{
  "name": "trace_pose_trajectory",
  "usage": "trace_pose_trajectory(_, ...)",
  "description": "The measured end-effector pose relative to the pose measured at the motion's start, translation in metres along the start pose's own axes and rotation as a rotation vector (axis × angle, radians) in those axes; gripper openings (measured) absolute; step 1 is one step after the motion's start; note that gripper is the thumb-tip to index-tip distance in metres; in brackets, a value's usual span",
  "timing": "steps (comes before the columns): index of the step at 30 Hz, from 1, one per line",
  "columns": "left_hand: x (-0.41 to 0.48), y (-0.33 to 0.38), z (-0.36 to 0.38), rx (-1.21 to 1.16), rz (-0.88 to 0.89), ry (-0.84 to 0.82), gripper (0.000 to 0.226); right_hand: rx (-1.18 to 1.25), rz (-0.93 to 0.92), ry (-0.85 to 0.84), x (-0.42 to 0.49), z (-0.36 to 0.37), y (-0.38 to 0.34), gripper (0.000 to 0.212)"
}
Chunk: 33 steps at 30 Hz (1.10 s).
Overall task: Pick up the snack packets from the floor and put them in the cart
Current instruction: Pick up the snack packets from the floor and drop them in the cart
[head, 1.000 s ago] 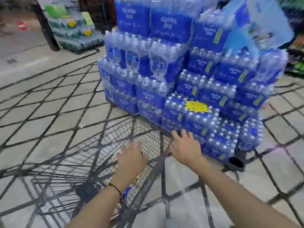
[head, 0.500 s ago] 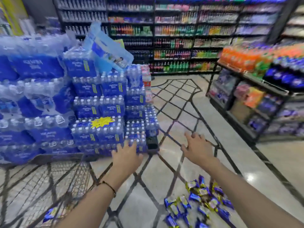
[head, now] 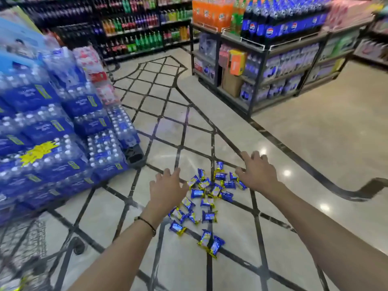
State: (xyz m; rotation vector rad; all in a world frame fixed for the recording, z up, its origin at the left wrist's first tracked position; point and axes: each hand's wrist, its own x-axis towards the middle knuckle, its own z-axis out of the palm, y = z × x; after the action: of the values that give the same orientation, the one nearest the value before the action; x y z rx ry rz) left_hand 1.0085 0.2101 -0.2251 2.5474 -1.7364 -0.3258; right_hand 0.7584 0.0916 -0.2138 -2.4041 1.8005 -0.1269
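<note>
Fingers: both sets are spread, nearly straight and hold nothing; the left fingers (head: 167, 172) are at the pile's 10 o'clock edge, the right fingers (head: 244, 156) at its 2 o'clock.
Floor (head: 315, 143): polished tile, bearing every packet in view.
Cart (head: 63, 256): wire basket at 8 o'clock in the view, well apart from the pile; its contents are too blurred to tell.
Snack packets (head: 206, 194): a loose blue-and-gold scatter, just below the view's centre, between the two hands.
Progress: by my reading the whole visible heap is left to gather, and no grab is made yet.
Left hand (head: 168, 185): palm down, arm stretched forward, overlapping the pile's 9 o'clock edge.
Right hand (head: 258, 175): palm down, splayed, reaching further out.
</note>
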Motion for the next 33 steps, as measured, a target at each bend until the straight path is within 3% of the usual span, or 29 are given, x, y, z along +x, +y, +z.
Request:
trace_pose_trajectory(7,0.003,0.011,0.094,-0.003,0.001,-0.139,0.051,0.048,0.126,-0.160,-0.026,0.099,0.040,0.057)
trace_pose_trajectory(11,0.016,-0.008,0.177,-0.077,-0.088,-0.200,0.049,0.156,0.242,-0.209,-0.028,0.187,0.045,0.059)
trace_pose_trajectory(18,0.057,-0.053,0.390,-0.141,-0.193,-0.214,0.056,0.169,0.366,-0.317,-0.042,0.417,0.064,0.059)
trace_pose_trajectory(26,0.113,-0.083,0.653,-0.106,-0.106,-0.259,0.060,0.142,0.354,-0.444,-0.056,0.697,0.103,0.058)
trace_pose_trajectory(33,0.160,-0.068,0.835,-0.029,0.075,-0.261,0.069,0.225,0.370,-0.451,-0.047,0.869,0.117,0.063)
